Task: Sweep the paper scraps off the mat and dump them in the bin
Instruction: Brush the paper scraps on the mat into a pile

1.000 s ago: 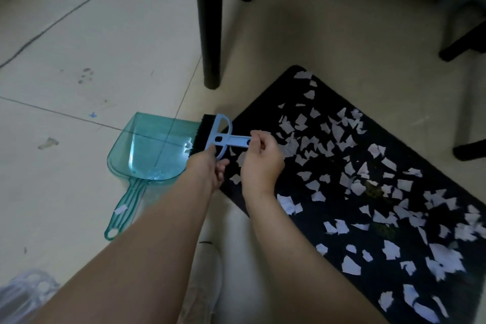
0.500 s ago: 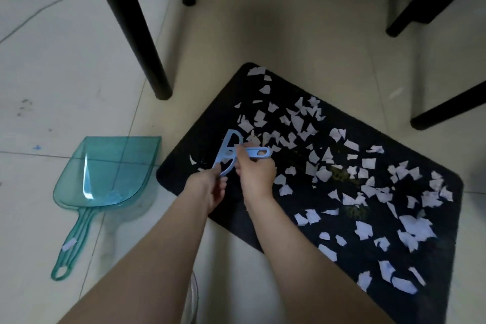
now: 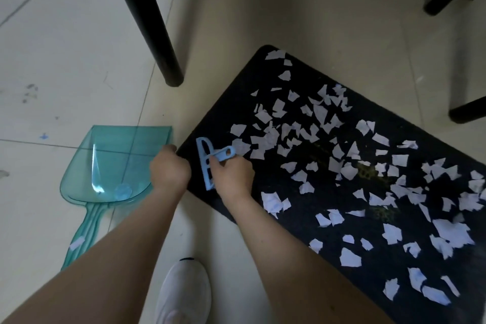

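White torn paper scraps (image 3: 342,166) are scattered across most of the black rectangular floor mat (image 3: 302,218), densest in the middle and toward the far right end; none are in the pan. One scrap sits on the dustpan's handle.

Right hand (image 3: 232,175) grips the light blue plastic hand brush (image 3: 207,166) by its short handle, fingers curled round it, with the brush head over the mat's near-left corner. The bristles are black on black, so I can't tell whether they touch the mat.

Left hand (image 3: 169,169) sits at the mat's left edge, next to the pan's right side. Its fingers are curled under, and I can't tell whether it pinches the mat edge, the pan or nothing.

The translucent teal plastic dustpan (image 3: 115,166) lies on the tile floor (image 3: 65,60) just left of the mat, mouth pointing away from the person, not toward the mat.

Risks, as I judge them:
- Pan not lined up with the mat edge, so scraps swept left land on the tile.
- Light paper: fast strokes would flick pieces off the mat's sides.
- Mat may slide or buckle if not held down.
- The black chair leg (image 3: 155,34) stands close by, so scraps could end up beneath the furniture.
- No bin in view, so a long carry could mean spills.
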A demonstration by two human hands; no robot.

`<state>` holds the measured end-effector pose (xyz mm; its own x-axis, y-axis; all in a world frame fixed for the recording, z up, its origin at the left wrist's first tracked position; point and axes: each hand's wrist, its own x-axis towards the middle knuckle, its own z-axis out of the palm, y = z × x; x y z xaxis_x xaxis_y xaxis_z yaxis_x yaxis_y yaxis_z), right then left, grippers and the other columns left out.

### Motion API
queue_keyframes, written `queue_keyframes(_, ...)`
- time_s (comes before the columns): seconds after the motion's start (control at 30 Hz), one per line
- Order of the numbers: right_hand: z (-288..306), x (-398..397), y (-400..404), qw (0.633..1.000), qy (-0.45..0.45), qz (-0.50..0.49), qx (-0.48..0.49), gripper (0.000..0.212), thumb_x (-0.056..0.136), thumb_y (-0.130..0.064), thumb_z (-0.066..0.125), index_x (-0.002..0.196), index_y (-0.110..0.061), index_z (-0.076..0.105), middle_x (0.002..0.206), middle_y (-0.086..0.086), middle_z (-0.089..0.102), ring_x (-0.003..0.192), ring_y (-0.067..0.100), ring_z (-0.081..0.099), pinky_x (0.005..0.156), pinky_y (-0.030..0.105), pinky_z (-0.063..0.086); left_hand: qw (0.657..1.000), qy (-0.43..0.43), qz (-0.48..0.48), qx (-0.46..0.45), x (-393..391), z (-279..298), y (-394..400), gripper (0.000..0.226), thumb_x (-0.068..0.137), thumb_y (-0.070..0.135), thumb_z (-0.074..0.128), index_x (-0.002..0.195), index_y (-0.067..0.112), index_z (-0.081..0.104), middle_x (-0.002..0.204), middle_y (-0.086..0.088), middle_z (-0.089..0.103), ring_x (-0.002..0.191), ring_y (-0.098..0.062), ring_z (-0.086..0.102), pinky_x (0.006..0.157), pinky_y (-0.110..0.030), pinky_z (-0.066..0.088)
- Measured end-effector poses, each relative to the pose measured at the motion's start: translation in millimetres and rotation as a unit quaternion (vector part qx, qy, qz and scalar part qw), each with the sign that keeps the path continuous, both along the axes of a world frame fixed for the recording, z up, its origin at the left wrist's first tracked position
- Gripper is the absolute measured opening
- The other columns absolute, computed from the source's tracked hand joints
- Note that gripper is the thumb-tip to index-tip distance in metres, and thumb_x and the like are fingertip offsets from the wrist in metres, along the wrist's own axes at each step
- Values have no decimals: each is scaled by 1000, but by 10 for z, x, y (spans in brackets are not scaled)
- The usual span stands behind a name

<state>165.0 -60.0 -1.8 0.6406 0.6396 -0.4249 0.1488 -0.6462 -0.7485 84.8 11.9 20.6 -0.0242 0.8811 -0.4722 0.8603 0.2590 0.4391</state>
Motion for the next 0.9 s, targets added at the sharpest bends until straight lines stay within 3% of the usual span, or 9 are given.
queue_keyframes(0.1, -78, -78, 69, 997, -31, 73, -25, 33, 95, -29, 52, 81, -2, 65, 82, 11, 68, 74, 22, 64, 62, 30, 53, 997, -15, -71, -16, -17, -98, -20, 38, 86, -7, 38, 120, -6, 55, 111, -19, 61, 103, -30, 58, 78, -28, 41)
queue_keyframes(0.2, -120, 17, 47, 994, -64, 76, -33, 34, 96, -28, 49, 83, -1, 63, 83, 13, 68, 75, 25, 65, 63, 31, 54, 984, -1, -145, -107, 18, -221, -98, 49, 90, -7, 36, 139, -2, 43, 141, -19, 48, 130, -32, 45, 104, -34, 38)
queue_keyframes(0.33, -103, 238, -53, 992, -119, -40, -28, 33, 96, -28, 48, 83, -1, 64, 79, 12, 69, 68, 25, 66, 62, 32, 54, 933, 115, -298, -168, 6, -319, -164, 43, 97, 2, 34, 139, 1, 44, 142, -18, 47, 131, -30, 46, 105, -32, 36)
queue_keyframes(0.43, -73, 406, -116, 983, -98, -152, -9, 35, 96, -27, 49, 75, -1, 62, 68, 8, 64, 59, 19, 61, 58, 32, 55, 890, 196, -369, -183, -49, -413, -142, 54, 96, 5, 32, 150, 9, 27, 146, -14, 43, 132, -28, 45, 106, -32, 38)
queue_keyframes(0.5, -42, 418, -126, 981, -61, -185, 23, 36, 95, -25, 52, 69, -1, 58, 61, 5, 60, 54, 18, 59, 56, 30, 54, 872, 231, -398, -166, -33, -446, -151, 65, 95, 8, 32, 154, 24, 12, 148, -13, 38, 133, -29, 42, 105, -35, 39)
queue_keyframes(0.57, -25, 354, -105, 981, -46, -181, 48, 35, 93, -24, 54, 67, -1, 59, 62, 7, 61, 55, 20, 61, 55, 30, 54, 858, 275, -422, -99, 11, -444, -158, 66, 94, 13, 35, 153, 33, 11, 149, -13, 29, 136, -30, 33, 106, -40, 35)
queue_keyframes(0.63, -35, 336, -91, 982, -40, -178, 49, 35, 93, -25, 54, 67, -2, 58, 62, 7, 61, 56, 20, 62, 54, 29, 54, 836, 297, -460, -22, 59, -447, -151, 65, 95, 18, 36, 153, 33, 9, 153, -11, 19, 142, -31, 21, 112, -44, 28)
queue_keyframes(0.73, -92, 418, -120, 985, -34, -164, 26, 34, 94, -26, 54, 67, -6, 55, 60, 1, 57, 54, 14, 58, 52, 25, 52, 801, 301, -517, -17, 125, -520, -136, 62, 97, 21, 33, 153, 31, 10, 158, -7, 14, 148, -28, 7, 116, -49, 19)
queue_keyframes(0.9, -168, 469, -226, 988, -21, -156, -5, 39, 94, -24, 54, 58, -10, 46, 55, -1, 53, 47, 8, 49, 42, 16, 38, 798, 296, -522, -45, 208, -502, -161, 50, 96, 20, 37, 145, 27, 32, 141, -6, 38, 136, -26, 32, 107, -45, 31)
